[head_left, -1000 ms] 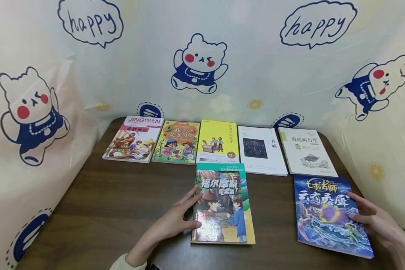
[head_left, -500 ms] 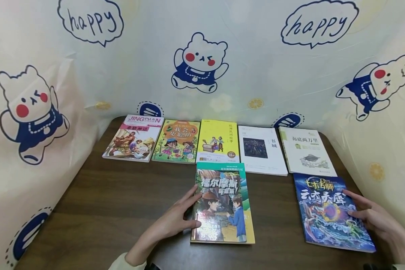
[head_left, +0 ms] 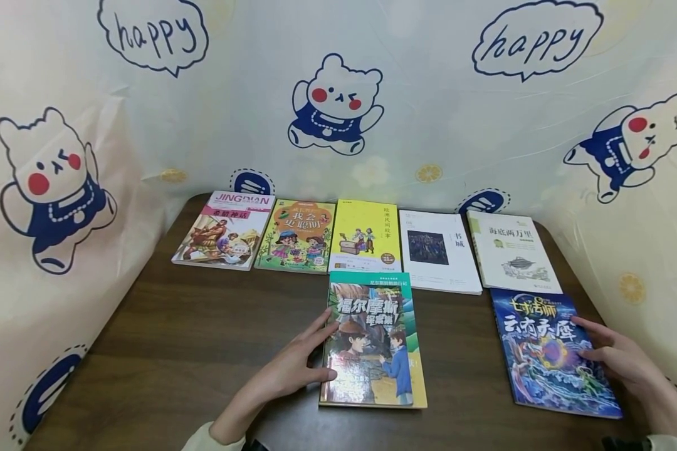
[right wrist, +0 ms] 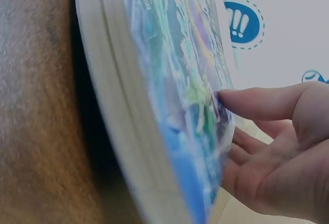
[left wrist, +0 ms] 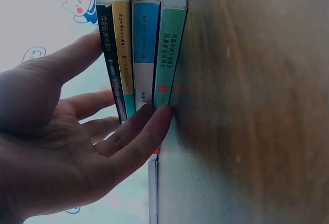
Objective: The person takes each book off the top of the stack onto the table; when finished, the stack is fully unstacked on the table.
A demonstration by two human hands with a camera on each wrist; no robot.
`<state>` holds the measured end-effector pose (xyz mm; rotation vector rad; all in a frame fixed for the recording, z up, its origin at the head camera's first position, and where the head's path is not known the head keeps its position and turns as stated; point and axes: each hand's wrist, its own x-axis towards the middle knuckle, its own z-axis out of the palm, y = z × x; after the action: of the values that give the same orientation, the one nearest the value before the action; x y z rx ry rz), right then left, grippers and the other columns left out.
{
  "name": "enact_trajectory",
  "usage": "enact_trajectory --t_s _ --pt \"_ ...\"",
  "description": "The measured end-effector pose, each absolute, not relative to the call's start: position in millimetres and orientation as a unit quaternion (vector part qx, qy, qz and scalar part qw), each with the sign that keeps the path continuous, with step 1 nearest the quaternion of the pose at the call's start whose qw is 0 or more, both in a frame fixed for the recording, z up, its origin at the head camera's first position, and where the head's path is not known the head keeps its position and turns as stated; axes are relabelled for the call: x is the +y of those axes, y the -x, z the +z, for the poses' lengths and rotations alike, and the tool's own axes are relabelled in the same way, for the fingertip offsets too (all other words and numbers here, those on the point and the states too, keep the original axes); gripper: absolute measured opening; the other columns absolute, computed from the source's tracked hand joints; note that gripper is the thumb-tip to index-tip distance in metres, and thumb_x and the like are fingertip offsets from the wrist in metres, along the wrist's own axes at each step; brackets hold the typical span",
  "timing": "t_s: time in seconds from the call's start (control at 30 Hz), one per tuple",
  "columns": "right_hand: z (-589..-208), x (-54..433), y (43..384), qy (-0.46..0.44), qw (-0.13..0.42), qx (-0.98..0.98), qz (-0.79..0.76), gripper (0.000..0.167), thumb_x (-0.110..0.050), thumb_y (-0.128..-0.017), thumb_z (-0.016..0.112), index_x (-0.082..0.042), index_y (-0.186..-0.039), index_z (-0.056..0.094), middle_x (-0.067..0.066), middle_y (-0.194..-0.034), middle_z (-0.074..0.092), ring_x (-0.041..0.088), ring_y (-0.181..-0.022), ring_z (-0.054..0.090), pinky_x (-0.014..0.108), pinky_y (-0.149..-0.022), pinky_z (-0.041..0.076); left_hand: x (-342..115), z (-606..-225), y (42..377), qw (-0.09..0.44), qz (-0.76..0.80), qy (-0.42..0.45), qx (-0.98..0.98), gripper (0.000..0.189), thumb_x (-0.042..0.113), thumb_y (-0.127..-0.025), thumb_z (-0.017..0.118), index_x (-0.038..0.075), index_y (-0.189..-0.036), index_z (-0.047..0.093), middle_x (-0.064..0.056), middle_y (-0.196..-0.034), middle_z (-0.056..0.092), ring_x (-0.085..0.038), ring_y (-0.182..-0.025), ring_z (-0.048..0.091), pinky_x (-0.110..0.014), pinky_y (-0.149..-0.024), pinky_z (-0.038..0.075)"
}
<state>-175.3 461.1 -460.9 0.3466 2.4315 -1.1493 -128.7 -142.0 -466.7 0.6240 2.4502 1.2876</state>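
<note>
A stack of several books (head_left: 367,351) lies on the table in front of me, a detective-story cover on top. My left hand (head_left: 293,363) rests along the stack's left side, its fingers stretched out. In the left wrist view the fingertips touch the spines (left wrist: 146,54), and the thumb lies at the top book's edge. On the right, my right hand (head_left: 626,360) pinches the right edge of a blue fantasy book (head_left: 553,357), thumb on the cover, other fingers hidden at its edge. A dark gap shows beneath the blue book (right wrist: 180,106) in the right wrist view.
Across the back of the brown table (head_left: 192,351) runs a row of books: a pink-white one (head_left: 225,232), an orange-green one (head_left: 296,238), a yellow one (head_left: 365,235), a white one (head_left: 439,250) and a cream one (head_left: 513,254). A cartoon-printed curtain (head_left: 225,125) encloses the table.
My right hand and the blue book have shifted slightly forward, the book's near edge now farther from me, its top edge close to the cream book. The left hand and the stack have stayed put.
</note>
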Motion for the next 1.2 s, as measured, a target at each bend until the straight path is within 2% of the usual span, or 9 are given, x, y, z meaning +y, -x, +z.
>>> enact_trajectory --t_s 0.13,0.23,0.33,0.77,1.0,1.2 --pt "-461 455 178 -0.128 0.187 0.902 -0.368 0.077 -0.011 -0.089 0.063 -0.002 -0.151 0.018 0.044 -0.143 0.018 0.054 -0.119 0.035 0.049 -0.082 0.045 -142 -467 129 0.149 0.449 -0.22 0.853 0.078 0.027 -0.087 0.072 0.009 -0.151 0.031 -0.006 -0.162 0.008 -0.043 -0.141 0.018 -0.066 -0.103 0.027" --pt "-463 452 179 -0.13 0.177 0.91 -0.352 0.077 -0.01 -0.088 0.063 0.003 -0.149 0.018 0.045 -0.142 0.018 0.058 -0.121 0.03 0.063 -0.088 0.037 -142 -467 129 0.149 0.45 -0.219 0.853 0.078 0.027 -0.087 0.072 0.009 -0.151 0.031 -0.006 -0.162 0.008 -0.042 -0.141 0.017 -0.066 -0.103 0.027" --pt "-464 451 181 -0.131 0.17 0.913 -0.348 0.077 -0.008 -0.087 0.062 0.003 -0.149 0.018 0.045 -0.142 0.016 0.059 -0.121 0.026 0.069 -0.092 0.028 -143 -467 129 0.149 0.449 -0.219 0.853 0.078 0.027 -0.087 0.073 0.01 -0.151 0.031 -0.005 -0.162 0.007 -0.042 -0.142 0.017 -0.065 -0.103 0.028" --pt "-465 444 179 -0.135 0.117 0.928 -0.326 0.072 -0.006 -0.086 0.063 0.007 -0.146 0.026 0.046 -0.138 0.022 0.059 -0.12 0.025 0.071 -0.093 0.024 -142 -468 128 0.146 0.447 -0.219 0.855 0.079 0.027 -0.087 0.073 0.009 -0.151 0.031 -0.006 -0.162 0.007 -0.042 -0.141 0.018 -0.066 -0.103 0.027" --pt "-468 439 177 -0.11 0.051 0.958 -0.259 0.061 -0.007 -0.084 0.065 0.012 -0.137 0.041 0.046 -0.126 0.039 0.058 -0.11 0.037 0.068 -0.086 0.031 -143 -467 128 0.146 0.445 -0.218 0.856 0.079 0.027 -0.086 0.073 0.01 -0.151 0.031 -0.005 -0.162 0.007 -0.043 -0.141 0.018 -0.066 -0.103 0.027" --pt "-472 436 174 -0.069 -0.022 0.976 -0.204 0.051 -0.002 -0.077 0.071 0.015 -0.122 0.054 0.04 -0.105 0.056 0.052 -0.092 0.053 0.059 -0.072 0.042 -141 -466 128 0.141 0.45 -0.231 0.851 0.077 0.028 -0.087 0.072 0.008 -0.151 0.032 -0.01 -0.161 0.009 -0.042 -0.141 0.018 -0.065 -0.103 0.027"
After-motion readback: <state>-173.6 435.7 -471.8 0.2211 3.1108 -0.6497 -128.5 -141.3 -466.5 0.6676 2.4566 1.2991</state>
